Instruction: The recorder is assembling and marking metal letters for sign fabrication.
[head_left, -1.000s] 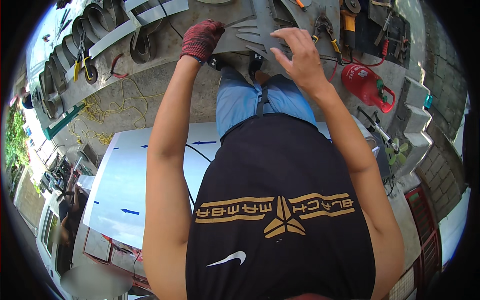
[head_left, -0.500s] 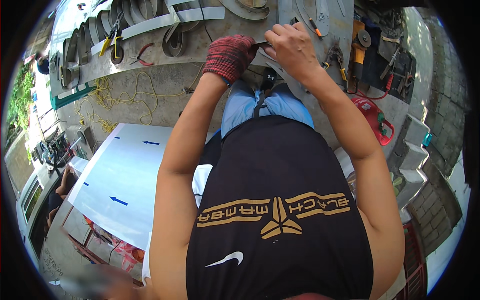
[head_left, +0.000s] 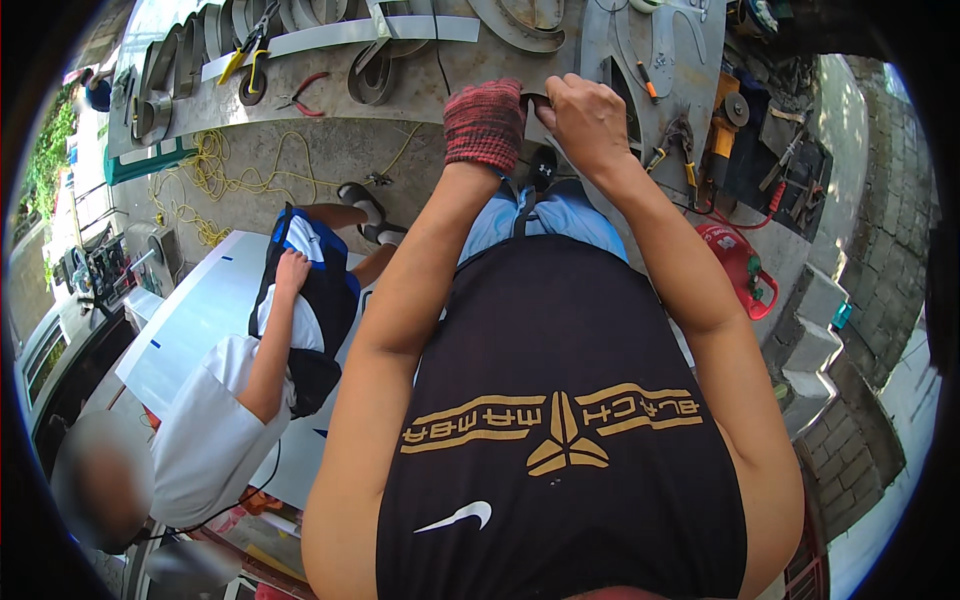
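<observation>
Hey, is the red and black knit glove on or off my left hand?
On: the red-and-black knit fabric glove covers your left hand to the wrist; your right hand is bare.

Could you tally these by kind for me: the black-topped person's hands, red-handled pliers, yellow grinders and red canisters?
Hands: 2, gloved left hand and bare right hand
Red-handled pliers: 1
Yellow grinder: 1
Red canister: 1
Total: 5

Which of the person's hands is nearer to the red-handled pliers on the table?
Left. The gloved left hand is off to the right of the red-handled pliers; the bare right hand is farther out on that side, beyond the glove.
</observation>
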